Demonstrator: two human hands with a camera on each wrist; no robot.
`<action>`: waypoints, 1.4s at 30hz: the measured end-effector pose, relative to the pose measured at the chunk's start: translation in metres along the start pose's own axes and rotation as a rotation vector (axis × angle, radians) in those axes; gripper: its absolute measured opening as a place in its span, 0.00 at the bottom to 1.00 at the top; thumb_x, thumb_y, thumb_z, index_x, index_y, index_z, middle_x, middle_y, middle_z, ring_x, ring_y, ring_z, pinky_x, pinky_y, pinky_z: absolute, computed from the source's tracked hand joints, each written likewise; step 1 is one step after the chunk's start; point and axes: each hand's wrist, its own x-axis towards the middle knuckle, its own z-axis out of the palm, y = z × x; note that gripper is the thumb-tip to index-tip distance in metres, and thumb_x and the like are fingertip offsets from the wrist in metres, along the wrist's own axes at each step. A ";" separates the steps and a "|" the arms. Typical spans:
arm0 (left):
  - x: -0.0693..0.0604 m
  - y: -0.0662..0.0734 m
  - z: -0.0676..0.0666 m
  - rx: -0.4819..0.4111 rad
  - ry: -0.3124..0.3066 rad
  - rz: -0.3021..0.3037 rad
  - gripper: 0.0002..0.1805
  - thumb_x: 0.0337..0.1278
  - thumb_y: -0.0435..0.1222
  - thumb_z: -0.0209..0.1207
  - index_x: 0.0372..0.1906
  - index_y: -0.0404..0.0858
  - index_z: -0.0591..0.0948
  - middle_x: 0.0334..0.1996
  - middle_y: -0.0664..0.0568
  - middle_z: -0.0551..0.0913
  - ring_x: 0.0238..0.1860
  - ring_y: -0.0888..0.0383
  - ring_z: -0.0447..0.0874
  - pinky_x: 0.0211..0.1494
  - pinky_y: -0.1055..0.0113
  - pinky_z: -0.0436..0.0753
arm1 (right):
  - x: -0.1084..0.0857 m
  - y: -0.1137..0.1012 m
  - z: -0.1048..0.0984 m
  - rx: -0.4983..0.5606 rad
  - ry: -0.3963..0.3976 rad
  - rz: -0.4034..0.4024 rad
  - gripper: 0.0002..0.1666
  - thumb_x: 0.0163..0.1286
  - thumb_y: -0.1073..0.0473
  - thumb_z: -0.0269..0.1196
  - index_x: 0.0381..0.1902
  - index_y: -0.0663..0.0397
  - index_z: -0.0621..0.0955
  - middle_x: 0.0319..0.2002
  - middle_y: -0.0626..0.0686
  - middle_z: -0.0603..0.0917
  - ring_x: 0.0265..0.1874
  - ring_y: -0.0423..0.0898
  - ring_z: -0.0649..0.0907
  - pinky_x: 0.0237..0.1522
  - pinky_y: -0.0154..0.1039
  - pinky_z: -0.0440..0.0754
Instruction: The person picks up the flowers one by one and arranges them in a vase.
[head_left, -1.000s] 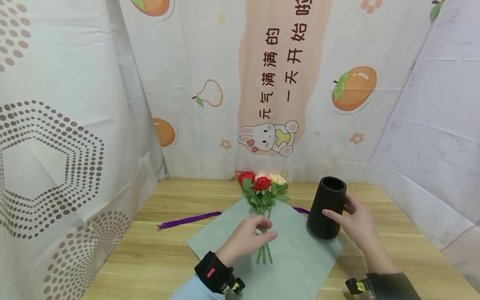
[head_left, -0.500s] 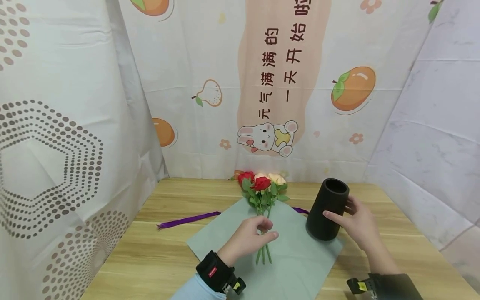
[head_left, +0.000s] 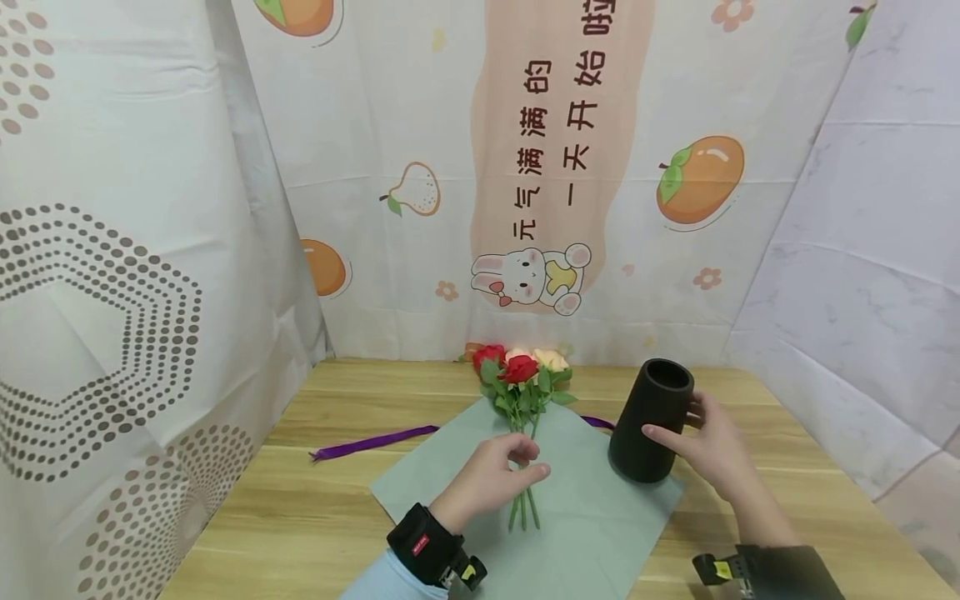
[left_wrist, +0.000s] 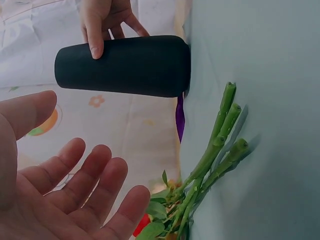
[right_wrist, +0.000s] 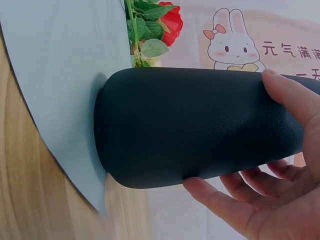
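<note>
A black vase (head_left: 651, 423) has its base on the right part of a pale green sheet of paper (head_left: 585, 508) and leans a little to the right. My right hand (head_left: 716, 442) holds it from the right side, thumb in front and the other fingers behind, as the right wrist view also shows. A bunch of red and cream roses (head_left: 519, 367) lies on the sheet, blooms toward the back and cut stems (left_wrist: 220, 140) toward me. Above the stems my left hand (head_left: 491, 475) hovers, fingers loosely bent and apart from them, with nothing in it.
A purple ribbon (head_left: 375, 443) runs under the paper and comes out on both sides. The wooden tabletop (head_left: 300, 517) ends at a printed curtain (head_left: 390, 275) behind, with more cloth hanging at left and right.
The vase has tilted slightly, its top moving right under my right hand. My left hand keeps its place over the stems, and the whole head view has shifted a little.
</note>
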 end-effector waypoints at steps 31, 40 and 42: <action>-0.005 0.011 -0.035 -0.020 0.125 0.093 0.16 0.68 0.51 0.63 0.50 0.46 0.83 0.44 0.62 0.83 0.49 0.60 0.80 0.52 0.61 0.81 | 0.000 -0.005 -0.014 0.053 -0.015 -0.030 0.58 0.63 0.42 0.74 0.76 0.66 0.57 0.69 0.73 0.66 0.65 0.75 0.69 0.55 0.71 0.74; 0.006 0.011 -0.031 -0.004 0.156 0.106 0.14 0.69 0.50 0.63 0.50 0.47 0.82 0.43 0.62 0.83 0.48 0.60 0.81 0.51 0.61 0.81 | 0.001 -0.009 -0.018 0.035 -0.031 -0.028 0.61 0.62 0.41 0.74 0.78 0.65 0.55 0.70 0.74 0.65 0.66 0.74 0.68 0.55 0.72 0.73; 0.009 0.011 -0.030 0.012 0.161 0.097 0.14 0.68 0.50 0.64 0.50 0.47 0.82 0.43 0.62 0.83 0.48 0.60 0.81 0.50 0.60 0.81 | 0.001 -0.009 -0.018 0.039 -0.036 -0.033 0.61 0.62 0.41 0.74 0.78 0.64 0.55 0.70 0.73 0.65 0.66 0.74 0.68 0.55 0.72 0.73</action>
